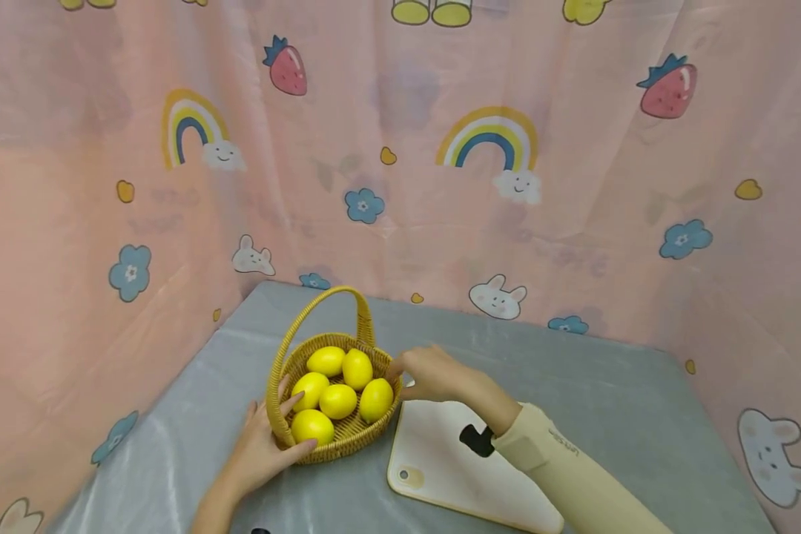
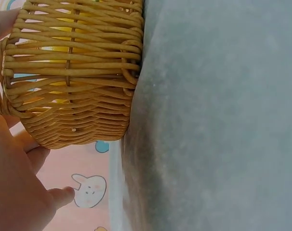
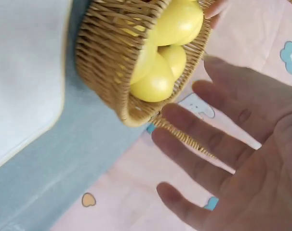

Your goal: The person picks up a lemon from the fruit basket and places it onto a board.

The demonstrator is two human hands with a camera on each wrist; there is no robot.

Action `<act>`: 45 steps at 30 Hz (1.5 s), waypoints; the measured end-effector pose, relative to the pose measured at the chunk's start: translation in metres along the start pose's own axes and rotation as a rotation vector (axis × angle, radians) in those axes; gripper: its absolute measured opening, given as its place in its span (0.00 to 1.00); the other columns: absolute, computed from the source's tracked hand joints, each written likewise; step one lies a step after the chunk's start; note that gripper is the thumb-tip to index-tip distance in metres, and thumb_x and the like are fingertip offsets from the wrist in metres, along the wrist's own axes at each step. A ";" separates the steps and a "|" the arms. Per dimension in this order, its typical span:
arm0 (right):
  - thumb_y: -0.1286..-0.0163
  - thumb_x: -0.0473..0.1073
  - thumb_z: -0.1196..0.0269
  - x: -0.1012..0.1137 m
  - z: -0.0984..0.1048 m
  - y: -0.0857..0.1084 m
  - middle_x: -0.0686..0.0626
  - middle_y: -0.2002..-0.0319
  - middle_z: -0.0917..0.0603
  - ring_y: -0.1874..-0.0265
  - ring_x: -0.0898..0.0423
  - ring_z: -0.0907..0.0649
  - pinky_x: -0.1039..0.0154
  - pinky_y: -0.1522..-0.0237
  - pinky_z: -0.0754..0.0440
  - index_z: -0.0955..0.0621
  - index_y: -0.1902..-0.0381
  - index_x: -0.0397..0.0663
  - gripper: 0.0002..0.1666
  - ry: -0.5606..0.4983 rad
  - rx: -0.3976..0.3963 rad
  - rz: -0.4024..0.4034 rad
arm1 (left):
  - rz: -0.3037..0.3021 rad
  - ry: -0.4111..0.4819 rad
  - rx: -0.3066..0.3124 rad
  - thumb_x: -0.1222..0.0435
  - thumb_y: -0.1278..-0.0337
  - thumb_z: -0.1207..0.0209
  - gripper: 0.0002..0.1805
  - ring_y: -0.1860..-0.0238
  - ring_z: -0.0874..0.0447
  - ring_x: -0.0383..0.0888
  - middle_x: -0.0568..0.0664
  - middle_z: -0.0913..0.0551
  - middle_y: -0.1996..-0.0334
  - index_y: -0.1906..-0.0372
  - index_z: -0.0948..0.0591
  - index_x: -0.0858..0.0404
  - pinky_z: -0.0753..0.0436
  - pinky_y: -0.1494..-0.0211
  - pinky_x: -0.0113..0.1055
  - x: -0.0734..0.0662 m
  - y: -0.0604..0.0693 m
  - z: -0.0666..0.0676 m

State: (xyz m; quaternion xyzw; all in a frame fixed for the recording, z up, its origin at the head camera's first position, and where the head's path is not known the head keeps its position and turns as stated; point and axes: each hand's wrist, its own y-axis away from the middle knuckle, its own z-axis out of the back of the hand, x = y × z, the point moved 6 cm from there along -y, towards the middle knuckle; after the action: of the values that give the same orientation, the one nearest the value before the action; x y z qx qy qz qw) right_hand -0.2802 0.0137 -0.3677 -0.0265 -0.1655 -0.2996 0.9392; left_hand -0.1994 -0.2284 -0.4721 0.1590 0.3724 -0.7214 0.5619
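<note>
A yellow woven basket (image 1: pixel 350 445) with a tall arched handle stands on the grey-covered table, holding several yellow lemons (image 1: pixel 337 401). My left hand (image 1: pixel 263 441) grips the basket's left side around the foot of the handle, its thumb and some fingers reaching over the rim near the lemons. In the left wrist view, the wicker wall (image 2: pixel 73 82) hides part of that hand. At the basket's right rim is my right hand (image 1: pixel 434 373). Its fingers (image 3: pixel 199 132) are spread and slightly bent in the right wrist view, with nothing between them.
A white tablet-like device (image 1: pixel 440 460) lies face down to the right of the basket, partly under the right forearm. Pink patterned curtain (image 1: pixel 400 245) hangs behind and at both sides of the grey table (image 1: pixel 614 415). A small dark object (image 1: pixel 260 530) shows at the bottom edge.
</note>
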 end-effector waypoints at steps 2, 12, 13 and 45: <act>0.37 0.36 0.29 0.005 -0.002 -0.015 0.48 0.52 0.13 0.51 0.47 0.16 0.47 0.47 0.22 0.14 0.50 0.42 0.16 -0.042 0.082 0.014 | 0.004 -0.002 -0.002 0.48 0.52 0.27 0.42 0.27 0.45 0.66 0.65 0.41 0.25 0.34 0.24 0.67 0.55 0.36 0.78 0.001 0.000 0.000; 0.39 0.35 0.28 0.019 -0.027 -0.060 0.56 0.50 0.16 0.46 0.56 0.20 0.66 0.51 0.20 0.14 0.48 0.50 0.20 -0.018 0.382 -0.073 | 0.009 -0.018 -0.006 0.46 0.52 0.28 0.43 0.26 0.46 0.64 0.63 0.42 0.25 0.33 0.24 0.66 0.55 0.36 0.78 0.003 0.000 -0.002; 0.39 0.36 0.28 0.020 -0.029 -0.062 0.57 0.51 0.16 0.47 0.58 0.20 0.67 0.52 0.20 0.14 0.48 0.51 0.20 0.002 0.395 -0.083 | 0.007 -0.019 -0.006 0.46 0.52 0.28 0.43 0.26 0.46 0.64 0.63 0.42 0.24 0.33 0.24 0.66 0.55 0.36 0.78 0.003 0.000 -0.002; 0.44 0.24 0.33 0.004 -0.055 -0.085 0.62 0.47 0.21 0.55 0.61 0.27 0.63 0.61 0.22 0.14 0.49 0.63 0.31 0.114 0.584 -0.208 | 0.003 -0.006 -0.035 0.46 0.52 0.28 0.43 0.25 0.49 0.63 0.56 0.43 0.23 0.32 0.25 0.62 0.54 0.36 0.78 0.003 0.001 -0.001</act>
State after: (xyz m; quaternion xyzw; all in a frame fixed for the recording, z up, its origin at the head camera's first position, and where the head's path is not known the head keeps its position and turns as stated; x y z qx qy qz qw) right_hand -0.3100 -0.0663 -0.4227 0.2784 -0.1937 -0.3351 0.8791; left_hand -0.2003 -0.2298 -0.4755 0.1474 0.3829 -0.7146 0.5666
